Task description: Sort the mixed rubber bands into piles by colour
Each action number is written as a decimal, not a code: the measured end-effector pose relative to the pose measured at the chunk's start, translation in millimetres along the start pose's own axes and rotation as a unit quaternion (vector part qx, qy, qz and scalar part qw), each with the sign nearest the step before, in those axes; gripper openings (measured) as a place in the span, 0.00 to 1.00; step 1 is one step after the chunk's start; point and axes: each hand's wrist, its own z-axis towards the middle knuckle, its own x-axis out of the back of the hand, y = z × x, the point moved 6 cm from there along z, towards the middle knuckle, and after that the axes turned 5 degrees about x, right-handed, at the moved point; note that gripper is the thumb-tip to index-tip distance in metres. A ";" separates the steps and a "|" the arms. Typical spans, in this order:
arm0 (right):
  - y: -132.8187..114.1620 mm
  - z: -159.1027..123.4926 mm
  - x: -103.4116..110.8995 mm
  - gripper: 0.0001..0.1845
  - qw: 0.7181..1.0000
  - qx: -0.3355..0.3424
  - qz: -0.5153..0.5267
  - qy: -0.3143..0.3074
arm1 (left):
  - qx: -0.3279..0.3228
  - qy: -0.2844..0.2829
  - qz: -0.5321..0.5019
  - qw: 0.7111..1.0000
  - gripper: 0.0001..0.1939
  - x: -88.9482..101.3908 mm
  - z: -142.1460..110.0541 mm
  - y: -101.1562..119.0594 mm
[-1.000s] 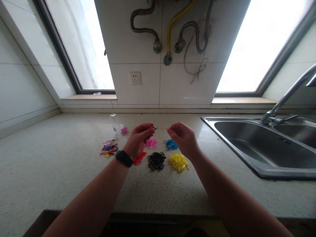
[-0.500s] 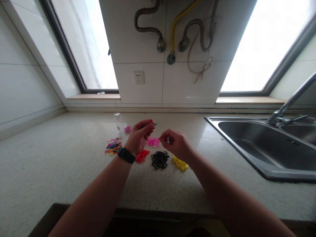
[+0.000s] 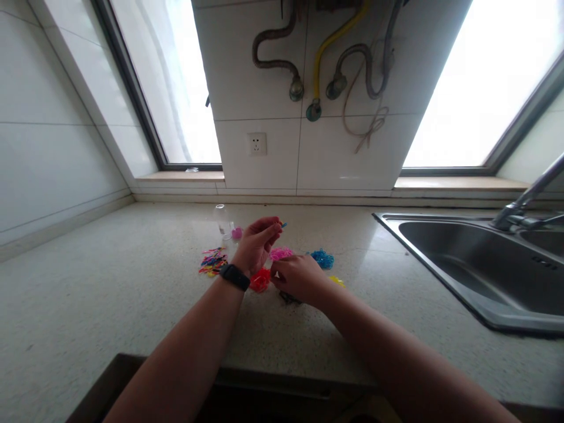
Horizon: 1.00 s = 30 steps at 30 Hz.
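My left hand (image 3: pixel 258 244) is raised over the counter with fingers pinched on small rubber bands (image 3: pixel 282 224), blue and orange at the fingertips. My right hand (image 3: pixel 297 277) is low, fingers curled, reaching down beside the red pile (image 3: pixel 261 280); whether it holds a band is hidden. Sorted piles lie around it: pink (image 3: pixel 281 253), blue (image 3: pixel 322 258), yellow (image 3: pixel 337 281), and black (image 3: pixel 288 298) mostly covered by the hand. A mixed heap of bands (image 3: pixel 212 260) lies to the left.
A small clear jar (image 3: pixel 225 223) with a pink lid (image 3: pixel 237 233) lies behind the piles on the speckled counter (image 3: pixel 110 276). A steel sink (image 3: pixel 476 267) with a tap (image 3: pixel 524 202) is at right. Tiled wall with a socket (image 3: pixel 257 143) and hoses is ahead.
My right hand has dropped from in front of me down and left to the counter next to the red pile, now covering the black pile. My left hand stays raised with its bands.
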 end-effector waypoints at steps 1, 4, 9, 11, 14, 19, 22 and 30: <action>1.4 -0.1 -0.7 0.06 1.000 0.001 0.003 -0.003 | 0.002 -0.007 -0.003 1.000 0.18 -0.6 0.1 -0.8; 11.0 -1.6 0.2 0.07 0.999 -0.009 0.031 -0.006 | 0.008 -0.026 -0.011 1.000 0.17 -2.0 0.0 -2.9; 40.0 -8.0 11.2 0.05 0.992 -0.079 0.084 0.047 | 0.018 -0.031 -0.009 0.999 0.16 -4.0 -2.4 -3.7; 50.6 -11.1 16.5 0.04 0.983 -0.106 0.118 0.096 | 0.021 -0.038 -0.009 0.999 0.16 -6.4 -4.0 -3.5; 61.2 -15.1 22.7 0.05 0.957 -0.132 0.185 0.182 | 0.031 -0.044 -0.007 0.999 0.16 -9.2 -6.0 -4.3; 66.1 -19.5 30.7 0.09 0.897 -0.146 0.300 0.292 | 0.053 -0.051 0.005 0.997 0.16 -10.1 -6.8 -9.1; 65.5 -21.0 36.4 0.11 0.872 -0.141 0.339 0.325 | 0.062 -0.069 0.010 0.996 0.15 -11.7 -7.5 -12.3; 67.4 -23.1 37.5 0.10 0.869 -0.141 0.357 0.312 | 0.067 -0.116 0.068 0.989 0.13 -19.5 -11.3 -17.1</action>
